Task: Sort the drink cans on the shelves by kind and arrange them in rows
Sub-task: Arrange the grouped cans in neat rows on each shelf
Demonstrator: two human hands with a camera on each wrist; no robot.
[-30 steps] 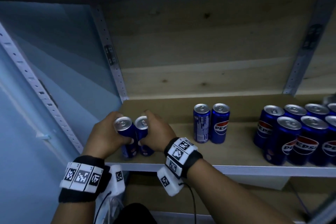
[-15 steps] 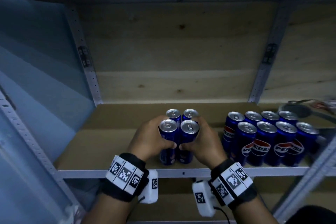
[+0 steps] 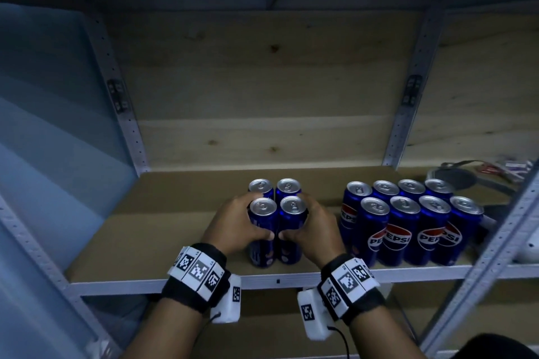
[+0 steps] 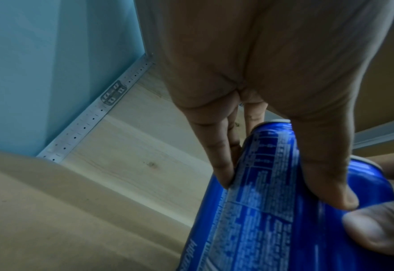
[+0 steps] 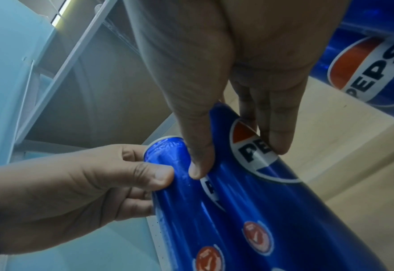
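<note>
Slim blue Pepsi cans stand in a two-by-two block on the shelf board point(image 3: 163, 230). My left hand point(image 3: 233, 227) grips the front left can point(image 3: 262, 230), thumb across its front and fingers round its left side. My right hand point(image 3: 312, 230) grips the front right can point(image 3: 291, 227) the same way from the right. Both back cans point(image 3: 261, 187) point(image 3: 288, 186) touch the front pair. The left wrist view shows my left hand point(image 4: 272, 165) on the can point(image 4: 272, 210). In the right wrist view my right hand point(image 5: 235, 143) holds its can point(image 5: 249, 192).
A block of wider Pepsi cans point(image 3: 408, 224) stands in two rows on the right, a small gap from my right hand. A grey round object with a cable point(image 3: 455, 178) lies behind them. Metal uprights point(image 3: 125, 114) point(image 3: 408, 108) frame the wooden back wall.
My hands carried the two slim cans rightwards along the shelf and set them in front of the other two slim cans. Since half a second ago hardly anything has moved.
</note>
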